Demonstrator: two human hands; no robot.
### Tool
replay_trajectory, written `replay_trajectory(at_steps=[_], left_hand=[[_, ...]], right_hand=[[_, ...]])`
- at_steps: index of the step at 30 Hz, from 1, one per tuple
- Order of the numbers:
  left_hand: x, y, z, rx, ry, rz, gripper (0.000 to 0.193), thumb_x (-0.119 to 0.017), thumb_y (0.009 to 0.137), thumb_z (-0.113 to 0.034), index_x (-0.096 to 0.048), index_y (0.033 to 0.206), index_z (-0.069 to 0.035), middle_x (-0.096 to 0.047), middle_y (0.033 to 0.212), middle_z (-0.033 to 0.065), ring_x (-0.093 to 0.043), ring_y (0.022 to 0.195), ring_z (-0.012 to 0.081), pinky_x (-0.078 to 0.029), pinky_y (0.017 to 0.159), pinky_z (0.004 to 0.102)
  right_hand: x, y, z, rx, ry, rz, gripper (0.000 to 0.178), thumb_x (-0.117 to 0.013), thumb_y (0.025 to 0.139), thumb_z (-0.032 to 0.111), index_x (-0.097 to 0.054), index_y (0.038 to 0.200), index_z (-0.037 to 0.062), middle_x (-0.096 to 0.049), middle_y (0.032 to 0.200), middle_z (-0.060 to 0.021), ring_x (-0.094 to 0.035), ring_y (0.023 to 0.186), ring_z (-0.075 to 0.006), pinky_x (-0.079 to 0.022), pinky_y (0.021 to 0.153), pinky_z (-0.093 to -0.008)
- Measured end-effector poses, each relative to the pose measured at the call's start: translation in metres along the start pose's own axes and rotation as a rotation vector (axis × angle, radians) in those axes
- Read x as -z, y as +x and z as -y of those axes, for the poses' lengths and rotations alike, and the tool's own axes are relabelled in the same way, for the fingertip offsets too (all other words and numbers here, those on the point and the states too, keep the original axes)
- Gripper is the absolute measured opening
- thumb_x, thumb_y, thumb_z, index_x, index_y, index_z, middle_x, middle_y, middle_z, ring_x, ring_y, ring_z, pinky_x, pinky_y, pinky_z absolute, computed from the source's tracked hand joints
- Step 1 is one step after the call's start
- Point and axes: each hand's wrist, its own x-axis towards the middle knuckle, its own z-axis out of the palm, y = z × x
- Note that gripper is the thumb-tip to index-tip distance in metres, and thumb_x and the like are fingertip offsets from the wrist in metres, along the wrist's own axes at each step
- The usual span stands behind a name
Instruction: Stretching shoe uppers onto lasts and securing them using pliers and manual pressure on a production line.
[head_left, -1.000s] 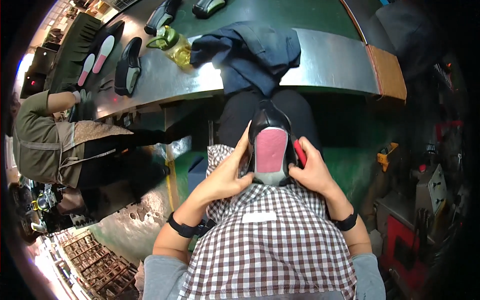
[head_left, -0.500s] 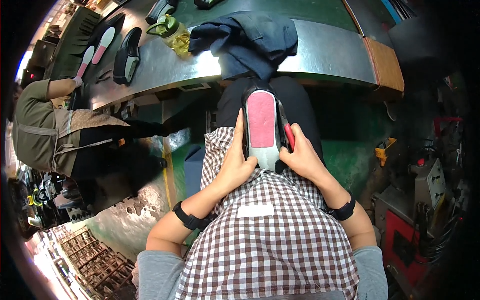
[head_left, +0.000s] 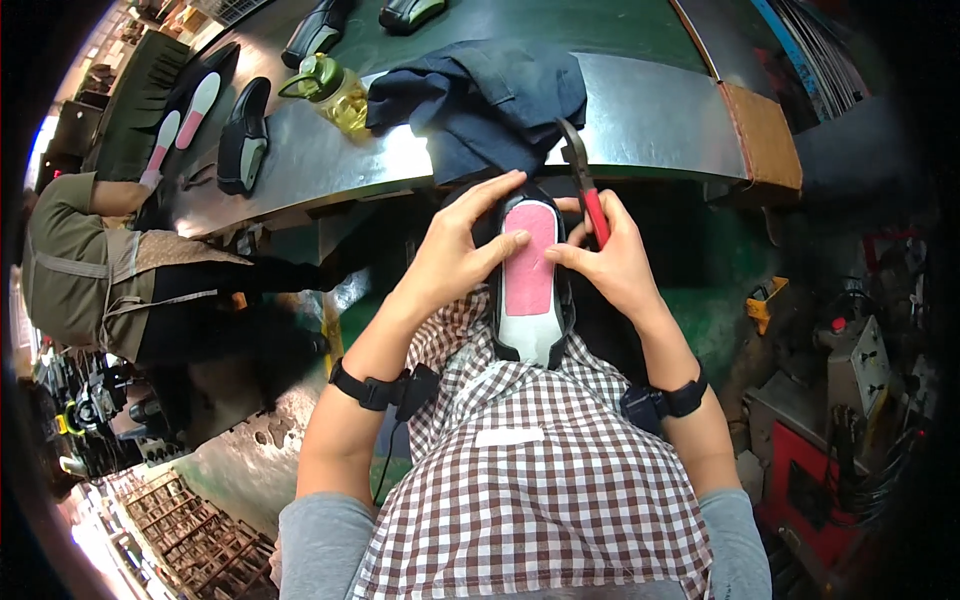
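On the person's lap, above a checked apron (head_left: 530, 480), sits a black shoe (head_left: 528, 290) with a pink insole, sole up. Left hand (head_left: 462, 250) grips its side. Right hand (head_left: 612, 262) presses it and clutches red-handled pliers (head_left: 586, 190). Nearby lies a dark cloth (head_left: 480, 100) on a metal bench (head_left: 660, 100).

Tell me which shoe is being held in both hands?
The black shoe with the pink insole, resting on the checked apron between the left hand and the right hand. The other shoes lie untouched on the metal table.

place: shoe workshop | signs: metal workbench (head_left: 660, 90), unfinished shoes (head_left: 243, 135), machines (head_left: 850, 370)
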Motion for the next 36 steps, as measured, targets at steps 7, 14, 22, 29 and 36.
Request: replay_trajectory(at_steps=[7,14,22,29,36], left_hand=[[0.015,0.013,0.006,-0.142,0.199,0.027,0.038,-0.061,0.094,-0.007,-0.06,0.13,0.001,-0.066,0.126,0.0184,-0.065,0.114,0.0262,-0.051,0.096,0.0338],[0.01,0.022,0.003,-0.209,0.381,-0.011,0.028,-0.055,0.094,-0.001,-0.064,0.12,0.001,-0.069,0.112,0.0198,-0.069,0.102,0.0335,-0.053,0.091,0.0336],[-0.01,0.014,0.013,0.048,-0.072,-0.035,0.051,-0.067,0.088,-0.022,-0.053,0.134,-0.006,-0.056,0.129,0.0153,-0.052,0.122,0.0274,-0.038,0.106,0.0376],[-0.015,0.012,0.009,0.067,-0.159,-0.071,0.035,-0.061,0.089,-0.019,-0.065,0.12,-0.004,-0.056,0.131,0.0156,-0.051,0.125,0.0261,-0.036,0.108,0.0363],[-0.02,-0.001,-0.008,0.023,-0.135,-0.156,0.04,-0.052,0.097,-0.03,-0.065,0.124,-0.002,-0.056,0.131,0.0172,-0.051,0.125,0.0277,-0.037,0.106,0.0373]], right_hand=[[0.011,0.027,-0.008,-0.011,0.176,0.114,0.037,-0.083,0.078,0.014,-0.056,0.1,0.0,-0.07,0.102,-0.0103,-0.065,0.087,-0.0126,-0.053,0.081,-0.0293],[-0.004,0.03,0.007,0.139,-0.212,-0.058,0.021,-0.068,0.082,0.01,-0.055,0.093,-0.003,-0.068,0.079,-0.0147,-0.066,0.076,-0.0163,-0.053,0.071,-0.0351],[0.03,-0.012,0.022,-0.28,0.64,0.134,0.028,-0.064,0.086,0.002,-0.054,0.112,-0.0021,-0.054,0.111,-0.0126,-0.065,0.095,-0.0206,-0.059,0.08,-0.0358],[0.055,-0.058,0.055,-0.603,0.927,0.492,0.06,-0.052,0.079,-0.002,-0.037,0.137,-0.0047,-0.051,0.13,-0.0297,-0.058,0.119,-0.0442,-0.052,0.096,-0.0553],[0.054,-0.071,0.062,-0.651,0.879,0.589,0.064,-0.049,0.08,-0.002,-0.035,0.142,-0.0053,-0.048,0.141,-0.0301,-0.056,0.125,-0.0427,-0.052,0.097,-0.051]])
